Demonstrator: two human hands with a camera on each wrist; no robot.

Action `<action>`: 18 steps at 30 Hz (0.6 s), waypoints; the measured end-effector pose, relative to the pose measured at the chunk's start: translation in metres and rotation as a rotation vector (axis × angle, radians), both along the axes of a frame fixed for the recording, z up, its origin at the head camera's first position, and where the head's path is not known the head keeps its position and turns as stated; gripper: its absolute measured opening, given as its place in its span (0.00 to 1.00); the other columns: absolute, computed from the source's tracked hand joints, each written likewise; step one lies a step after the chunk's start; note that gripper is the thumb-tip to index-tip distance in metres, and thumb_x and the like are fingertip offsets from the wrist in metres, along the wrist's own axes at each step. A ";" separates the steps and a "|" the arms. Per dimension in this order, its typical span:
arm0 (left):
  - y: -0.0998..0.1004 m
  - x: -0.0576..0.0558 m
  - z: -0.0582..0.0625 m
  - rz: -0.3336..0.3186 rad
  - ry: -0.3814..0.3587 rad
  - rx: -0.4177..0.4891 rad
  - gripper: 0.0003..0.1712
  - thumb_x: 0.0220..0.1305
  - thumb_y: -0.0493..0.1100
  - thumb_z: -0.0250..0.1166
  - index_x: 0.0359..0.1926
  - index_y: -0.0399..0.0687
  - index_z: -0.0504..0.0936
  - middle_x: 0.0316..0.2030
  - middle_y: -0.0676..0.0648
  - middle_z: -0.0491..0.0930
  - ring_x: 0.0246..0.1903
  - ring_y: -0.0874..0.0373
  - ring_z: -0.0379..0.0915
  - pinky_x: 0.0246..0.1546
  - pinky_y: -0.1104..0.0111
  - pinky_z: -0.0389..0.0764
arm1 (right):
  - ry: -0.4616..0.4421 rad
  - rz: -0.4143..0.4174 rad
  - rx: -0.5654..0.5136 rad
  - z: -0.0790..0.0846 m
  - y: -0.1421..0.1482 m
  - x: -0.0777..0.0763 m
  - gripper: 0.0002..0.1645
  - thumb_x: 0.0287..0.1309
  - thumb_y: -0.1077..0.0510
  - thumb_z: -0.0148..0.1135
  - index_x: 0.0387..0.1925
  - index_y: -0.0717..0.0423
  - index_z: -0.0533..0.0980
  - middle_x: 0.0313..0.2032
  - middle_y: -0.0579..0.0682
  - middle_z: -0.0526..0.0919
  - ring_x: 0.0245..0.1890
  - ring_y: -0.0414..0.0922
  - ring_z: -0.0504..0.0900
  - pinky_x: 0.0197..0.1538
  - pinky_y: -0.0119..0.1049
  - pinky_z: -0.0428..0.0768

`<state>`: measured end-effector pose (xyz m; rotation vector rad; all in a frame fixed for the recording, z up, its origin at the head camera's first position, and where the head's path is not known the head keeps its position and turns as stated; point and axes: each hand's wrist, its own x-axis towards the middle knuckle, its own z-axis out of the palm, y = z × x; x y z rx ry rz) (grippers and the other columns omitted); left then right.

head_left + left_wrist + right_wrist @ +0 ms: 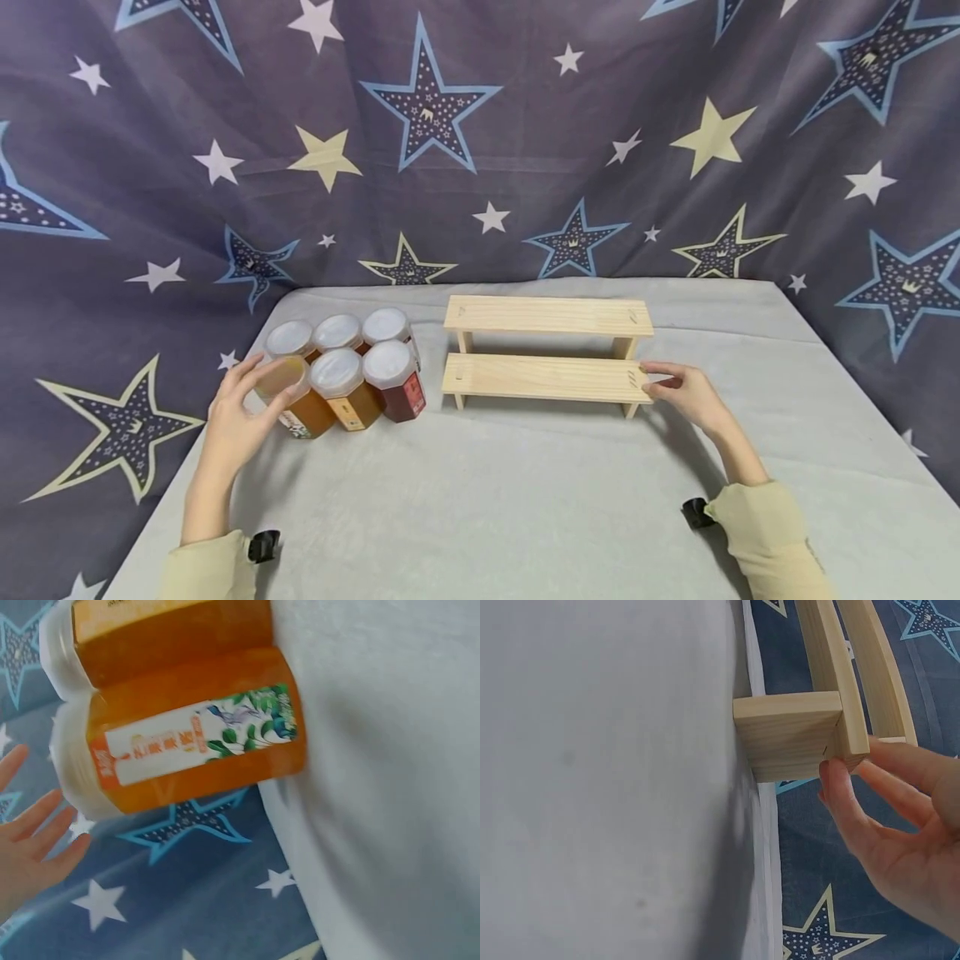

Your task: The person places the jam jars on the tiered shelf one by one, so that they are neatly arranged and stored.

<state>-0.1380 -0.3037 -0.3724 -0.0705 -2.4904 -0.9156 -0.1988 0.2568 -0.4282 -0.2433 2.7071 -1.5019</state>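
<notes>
Several lidded jars point(337, 372) stand in two rows at the left of the table. My left hand point(240, 412) is spread beside the front left jar point(307, 412), which holds amber contents. In the left wrist view, the fingers of that hand point(34, 840) are extended near the jar's white lid point(75, 761), with a label point(199, 735) facing the camera. On the right, my right hand point(690, 396) pinches the right end of the lower board of a two-step wooden rack point(547, 377). Thumb and fingers meet the board's corner point(851, 739) in the right wrist view.
A light grey cloth point(480, 500) covers the table. Dark star-patterned fabric point(510, 167) hangs behind it and at both sides. The rack's upper board point(547, 315) stands behind the lower one, to the right of the jars.
</notes>
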 end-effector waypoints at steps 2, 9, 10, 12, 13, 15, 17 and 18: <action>-0.003 -0.001 -0.002 0.003 -0.023 0.012 0.23 0.53 0.42 0.62 0.51 0.39 0.74 0.57 0.35 0.62 0.56 0.34 0.55 0.51 0.41 0.54 | -0.007 -0.012 0.000 0.000 -0.001 0.000 0.24 0.53 0.62 0.58 0.51 0.70 0.70 0.45 0.66 0.76 0.29 0.29 0.76 0.35 0.28 0.74; -0.011 -0.004 -0.011 -0.018 -0.104 0.007 0.28 0.55 0.45 0.61 0.56 0.40 0.69 0.57 0.32 0.59 0.56 0.31 0.53 0.51 0.40 0.53 | -0.043 -0.045 -0.047 0.000 -0.001 0.000 0.24 0.53 0.62 0.58 0.50 0.72 0.70 0.47 0.67 0.74 0.30 0.29 0.75 0.35 0.25 0.73; -0.012 -0.004 -0.012 -0.022 -0.115 0.003 0.29 0.55 0.45 0.61 0.57 0.40 0.68 0.57 0.32 0.58 0.55 0.31 0.53 0.51 0.40 0.53 | -0.045 -0.046 -0.054 -0.001 0.000 0.000 0.24 0.53 0.62 0.58 0.50 0.72 0.70 0.47 0.67 0.74 0.30 0.30 0.75 0.34 0.26 0.73; -0.014 -0.004 -0.015 -0.027 -0.133 -0.007 0.30 0.55 0.46 0.61 0.58 0.41 0.67 0.57 0.31 0.58 0.55 0.31 0.52 0.50 0.40 0.53 | -0.046 -0.044 -0.063 -0.002 0.000 0.000 0.23 0.53 0.63 0.58 0.50 0.72 0.70 0.46 0.68 0.74 0.30 0.30 0.75 0.35 0.27 0.74; -0.015 -0.004 -0.016 -0.027 -0.139 -0.011 0.30 0.55 0.46 0.61 0.58 0.41 0.67 0.57 0.30 0.58 0.55 0.31 0.52 0.50 0.40 0.54 | -0.045 -0.044 -0.060 -0.002 0.000 0.000 0.23 0.52 0.63 0.58 0.50 0.72 0.70 0.46 0.68 0.75 0.29 0.30 0.75 0.35 0.28 0.75; -0.017 -0.004 -0.019 -0.028 -0.142 -0.021 0.30 0.55 0.46 0.62 0.59 0.42 0.67 0.57 0.30 0.58 0.54 0.31 0.54 0.47 0.41 0.57 | -0.042 -0.040 -0.049 -0.003 0.000 -0.001 0.23 0.52 0.64 0.58 0.50 0.72 0.70 0.45 0.68 0.75 0.29 0.31 0.76 0.35 0.30 0.76; -0.018 -0.005 -0.021 -0.031 -0.135 -0.025 0.30 0.54 0.45 0.62 0.58 0.42 0.67 0.56 0.31 0.59 0.53 0.33 0.56 0.45 0.43 0.60 | -0.041 -0.040 -0.041 -0.004 0.000 -0.001 0.23 0.53 0.63 0.58 0.50 0.72 0.70 0.44 0.68 0.76 0.28 0.31 0.76 0.35 0.31 0.76; -0.018 -0.005 -0.022 -0.036 -0.128 -0.022 0.30 0.54 0.44 0.63 0.58 0.42 0.68 0.56 0.32 0.60 0.53 0.34 0.57 0.44 0.44 0.61 | -0.041 -0.041 -0.040 -0.004 0.001 -0.002 0.23 0.53 0.63 0.58 0.50 0.72 0.70 0.44 0.68 0.76 0.28 0.31 0.76 0.35 0.30 0.76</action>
